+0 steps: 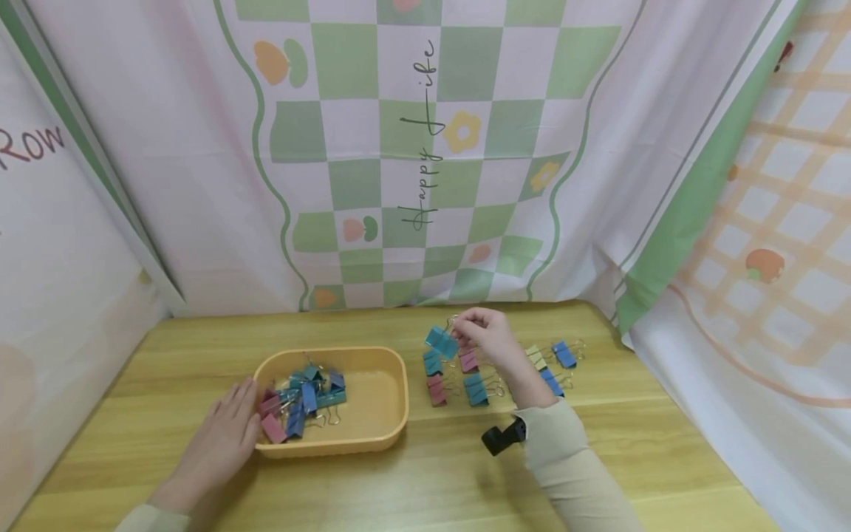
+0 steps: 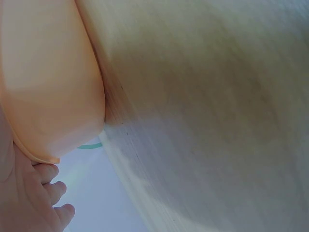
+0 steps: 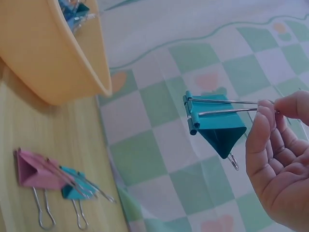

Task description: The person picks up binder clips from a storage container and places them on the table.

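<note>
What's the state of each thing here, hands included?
Tray: upright, partly filled
Tray clips: jumbled together
Laid-out clips: in loose rows
Held teal clip: closed, up in the air
Right hand: pinching that clip's wire handle
Left hand: fingers extended, against the tray's side
Checked cloth: hanging behind

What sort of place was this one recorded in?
Probably a small indoor tabletop recording corner: a wood-grain table enclosed on three sides by patterned cloth hangings, with a yellow-orange tray of binder clips on it.

The wood-grained table (image 1: pixel 399 491) carries a yellow-orange tub (image 1: pixel 374 403) and binder clips (image 1: pixel 475 389) (mixed colours).
</note>
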Action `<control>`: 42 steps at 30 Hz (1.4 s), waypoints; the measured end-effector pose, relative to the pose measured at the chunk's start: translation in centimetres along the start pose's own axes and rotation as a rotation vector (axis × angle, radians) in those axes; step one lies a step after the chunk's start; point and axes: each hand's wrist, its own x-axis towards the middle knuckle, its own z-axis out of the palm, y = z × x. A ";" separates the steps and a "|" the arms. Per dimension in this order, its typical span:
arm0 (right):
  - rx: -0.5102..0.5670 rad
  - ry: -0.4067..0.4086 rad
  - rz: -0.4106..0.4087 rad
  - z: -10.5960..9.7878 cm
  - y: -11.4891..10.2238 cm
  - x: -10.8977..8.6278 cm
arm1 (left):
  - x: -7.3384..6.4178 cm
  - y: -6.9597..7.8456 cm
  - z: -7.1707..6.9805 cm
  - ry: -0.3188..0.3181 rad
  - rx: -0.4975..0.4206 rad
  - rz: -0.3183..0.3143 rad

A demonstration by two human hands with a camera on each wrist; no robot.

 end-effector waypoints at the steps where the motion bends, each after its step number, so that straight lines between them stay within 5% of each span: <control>1: -0.002 0.010 0.000 -0.3 -0.1 -0.1 | 0.0 0.0 0.0 0.004 0.003 0.002; 21: 0.006 0.151 -0.038 -5.2 0.2 -1.1 | -0.1 0.0 0.0 -0.006 -0.010 -0.014; 42: 0.040 0.319 0.060 -11.4 3.1 -3.2 | 0.0 -0.1 0.0 -0.027 -0.015 -0.016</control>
